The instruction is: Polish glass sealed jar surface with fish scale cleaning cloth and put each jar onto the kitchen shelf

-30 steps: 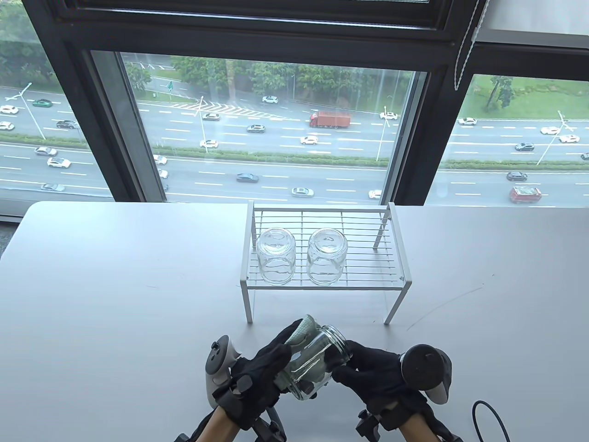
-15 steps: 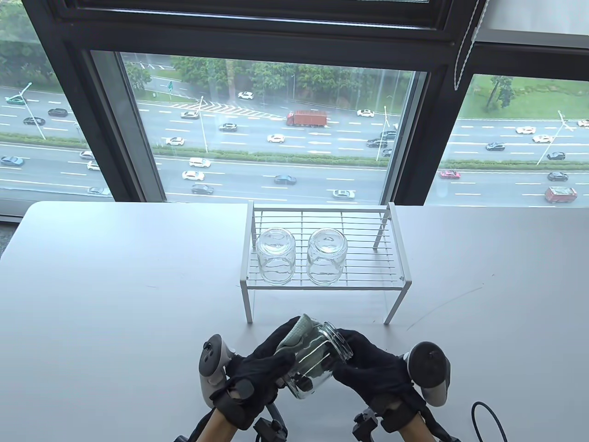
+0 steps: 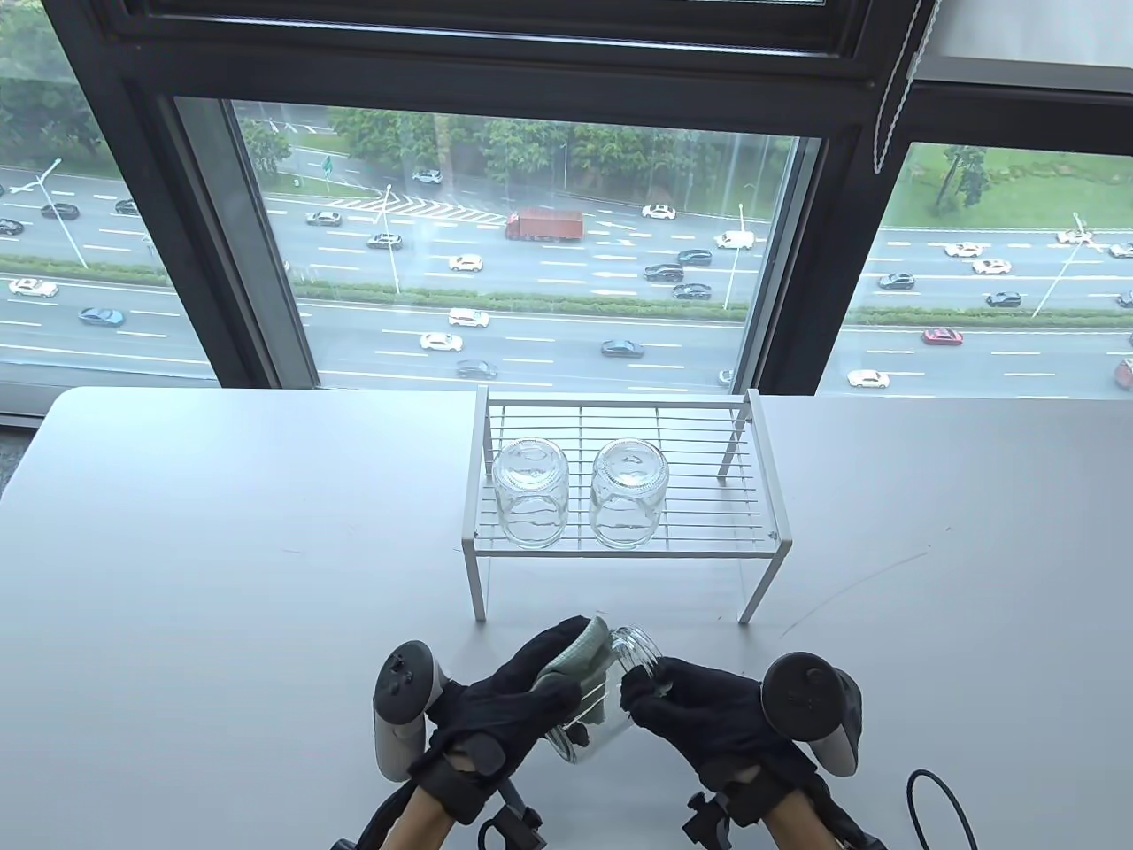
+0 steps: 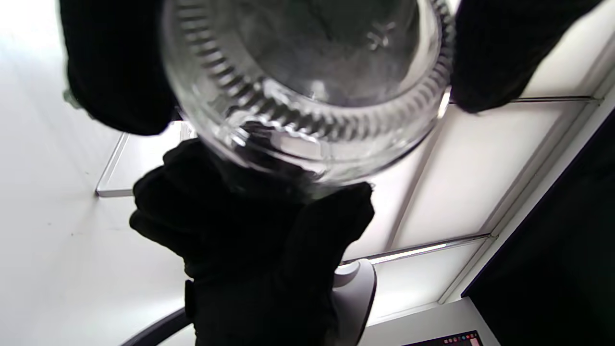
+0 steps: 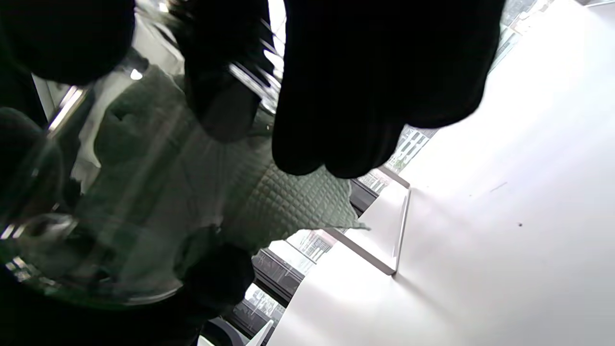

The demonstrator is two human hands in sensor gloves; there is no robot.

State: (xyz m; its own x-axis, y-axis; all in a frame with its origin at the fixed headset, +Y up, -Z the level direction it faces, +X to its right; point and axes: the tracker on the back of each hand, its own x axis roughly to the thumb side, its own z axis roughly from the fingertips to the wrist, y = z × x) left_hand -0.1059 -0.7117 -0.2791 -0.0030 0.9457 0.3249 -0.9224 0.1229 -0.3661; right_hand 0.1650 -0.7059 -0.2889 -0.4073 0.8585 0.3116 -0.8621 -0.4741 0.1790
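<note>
A clear glass jar (image 3: pixel 595 719) lies tilted between both hands just above the table's near edge, mouth pointing up and away. My left hand (image 3: pixel 553 668) wraps a grey-green quilted cloth (image 3: pixel 580 655) over the jar's upper side. My right hand (image 3: pixel 644 699) grips the jar at its threaded neck (image 3: pixel 639 651). The left wrist view shows the jar's ribbed base (image 4: pixel 307 96) close up between my fingers (image 4: pixel 115 77). Through the glass, the cloth (image 5: pixel 283 197) shows in the right wrist view. Two more jars (image 3: pixel 529 491) (image 3: pixel 628 491) stand upside down on the white wire shelf (image 3: pixel 761 522).
The shelf stands mid-table beyond the hands, with bare wire on its right part. A black cable (image 3: pixel 940 792) loops at the table's near right. The grey table (image 3: pixel 221 549) ends at a large window behind.
My left hand has slid the cloth up along the jar toward its neck. The jar has turned and shifted slightly left, and the right hand followed at the neck.
</note>
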